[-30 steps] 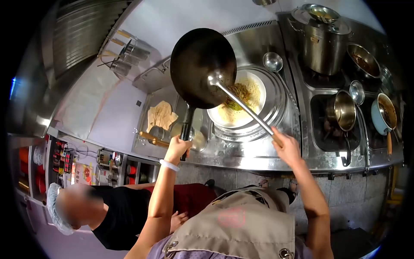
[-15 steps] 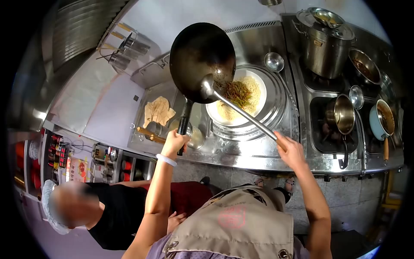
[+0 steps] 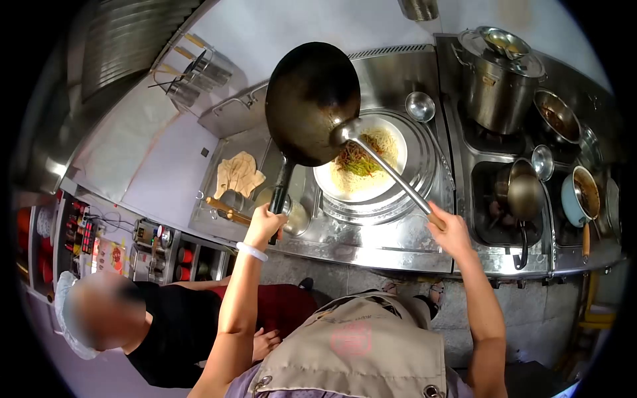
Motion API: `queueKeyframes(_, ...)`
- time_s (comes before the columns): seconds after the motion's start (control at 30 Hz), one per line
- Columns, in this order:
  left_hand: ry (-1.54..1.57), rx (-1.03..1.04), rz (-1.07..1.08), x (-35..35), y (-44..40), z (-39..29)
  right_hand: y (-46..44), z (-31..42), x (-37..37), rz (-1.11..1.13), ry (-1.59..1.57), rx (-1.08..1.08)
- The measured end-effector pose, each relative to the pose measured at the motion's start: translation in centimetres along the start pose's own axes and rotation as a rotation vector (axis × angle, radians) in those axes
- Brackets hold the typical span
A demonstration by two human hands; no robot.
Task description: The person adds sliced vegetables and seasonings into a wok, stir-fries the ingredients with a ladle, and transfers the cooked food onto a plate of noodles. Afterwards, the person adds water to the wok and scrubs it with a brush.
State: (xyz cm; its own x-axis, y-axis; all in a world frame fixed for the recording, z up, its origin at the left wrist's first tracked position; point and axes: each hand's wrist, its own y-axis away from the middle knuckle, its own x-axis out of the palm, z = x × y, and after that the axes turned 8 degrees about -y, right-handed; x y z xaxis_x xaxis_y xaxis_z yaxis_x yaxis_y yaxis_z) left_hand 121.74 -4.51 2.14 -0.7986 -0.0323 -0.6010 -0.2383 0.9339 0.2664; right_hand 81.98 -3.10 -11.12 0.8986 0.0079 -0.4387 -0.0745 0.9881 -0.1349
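Observation:
My left hand [image 3: 266, 225] is wrapped round the black handle of a wok [image 3: 308, 99], which is tilted up on its side over a white plate [image 3: 324, 179]. In my right hand [image 3: 448, 229] is the wooden end of a long metal ladle [image 3: 391, 171]. Its bowl end is at the wok's lower right edge, above the plate. Pale noodles [image 3: 358, 182] lie on the plate, topped with shredded green and reddish-brown food [image 3: 361, 158]. The plate rests on the round ringed metal cover of the stove. The wok hides part of its left side.
A second ladle [image 3: 421, 109] lies right of the plate. A tan cloth [image 3: 239, 174] is at the left. On the right burners stand a stockpot [image 3: 494, 93], a small saucepan [image 3: 524, 197] and a light blue pot [image 3: 579, 199]. A person [image 3: 179, 325] in black stands at my left.
The wok has come down slightly and tipped further on its side. The ladle's bowl has moved right to the wok's edge, and the topping is spread more over the noodles.

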Motion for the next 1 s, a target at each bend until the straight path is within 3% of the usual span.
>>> queueKeyframes(0.03, -0.015, 0.003, -0.046, 0.1, 0.1, 0.0, -0.4, -1.2, 0.8, -0.086, -0.108, -0.171)
queueKeyframes(0.07, -0.036, 0.0, -0.088, 0.2, 0.3, 0.1, -0.3, -2.3, 1.5, -0.079, -0.11, -0.16)
queueKeyframes(0.13, -0.045, -0.001, -0.043, 0.0, -0.4, 0.8, -2.4, 0.1, 2.5, 0.008, -0.376, 0.141)
queueKeyframes(0.2, -0.055, -0.02, -0.024, -0.2, -0.3, 1.0, -3.8, 1.4, 3.8, -0.049, -0.417, 0.078)
queueKeyframes(0.27, -0.049, -0.022, -0.024, -0.2, 0.0, 0.5, -4.0, 3.0, 3.3, 0.064, -0.431, 0.195)
queueKeyframes(0.3, -0.035, -0.024, -0.021, -0.1, 0.1, 0.3, -3.4, 1.5, 3.6, 0.022, -0.352, 0.109)
queueKeyframes(0.4, -0.049, -0.004, -0.024, -0.3, -0.3, 0.3, 0.3, 0.8, 0.7, 0.071, -0.184, 0.151)
queueKeyframes(0.43, -0.051, 0.004, -0.016, -0.4, -0.6, 0.5, 1.3, 1.3, -0.2, 0.094, -0.176, 0.239)
queueKeyframes(0.6, -0.04, 0.014, -0.075, -0.1, -1.0, 0.5, 0.2, 3.0, 1.6, 0.076, -0.292, 0.289)
queueKeyframes(0.67, -0.036, 0.026, -0.056, -0.2, -1.0, 0.3, -0.9, 3.2, 3.0, 0.036, -0.326, 0.237)
queueKeyframes(0.83, -0.03, 0.027, -0.066, 0.0, -1.5, -0.2, 2.1, 3.0, -1.6, 0.038, -0.046, 0.124)
queueKeyframes(0.9, -0.046, 0.052, -0.148, 0.1, -2.0, 0.3, 2.4, 2.6, -1.1, 0.028, -0.085, 0.118)
queueKeyframes(1.0, -0.003, 0.035, -0.104, -0.1, -2.3, 0.6, 1.6, 3.3, 0.3, -0.026, -0.128, 0.035)
